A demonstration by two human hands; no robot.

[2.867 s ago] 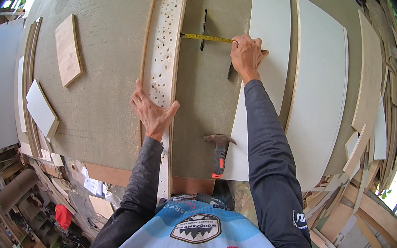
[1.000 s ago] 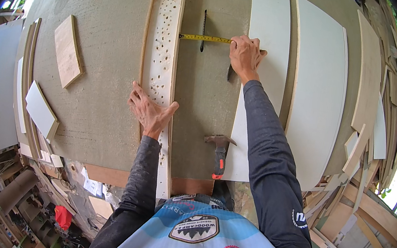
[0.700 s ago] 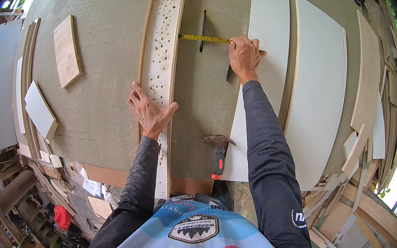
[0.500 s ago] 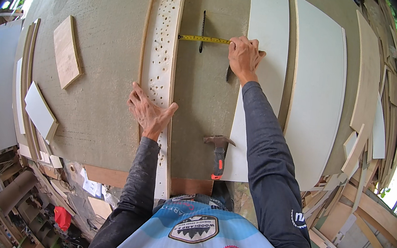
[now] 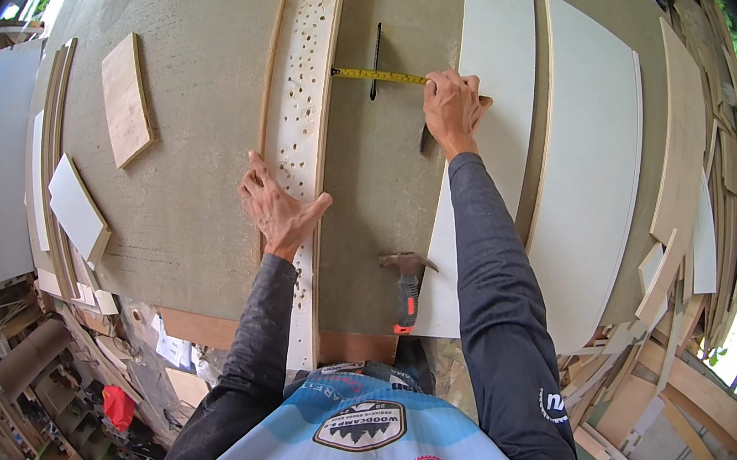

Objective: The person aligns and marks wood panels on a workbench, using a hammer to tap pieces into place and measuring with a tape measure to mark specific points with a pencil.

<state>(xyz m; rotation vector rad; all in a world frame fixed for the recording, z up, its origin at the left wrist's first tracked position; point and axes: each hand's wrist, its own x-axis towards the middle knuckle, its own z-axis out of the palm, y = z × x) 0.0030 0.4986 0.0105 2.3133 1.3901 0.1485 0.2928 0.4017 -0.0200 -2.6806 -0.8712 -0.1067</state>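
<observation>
My left hand lies across a long white board dotted with holes, fingers at its left edge and thumb over its right edge. In my right hand is a tape measure, its case hidden by my fingers. Its yellow blade runs left from the hand to the right edge of the dotted board. Under the blade lies a thin black rod, crossing it. A dark, narrow thing shows just below my right hand; its kind I cannot make out. That hand is over the left part of a plain white panel.
A claw hammer lies near the front, its handle toward me. Another white panel is farther right. Offcuts and narrow strips lie on the worktop at left. Stacked wood lines the right side.
Both hands hold nearly the same places. The whole view has shifted slightly; the tape blade still spans the same gap.
</observation>
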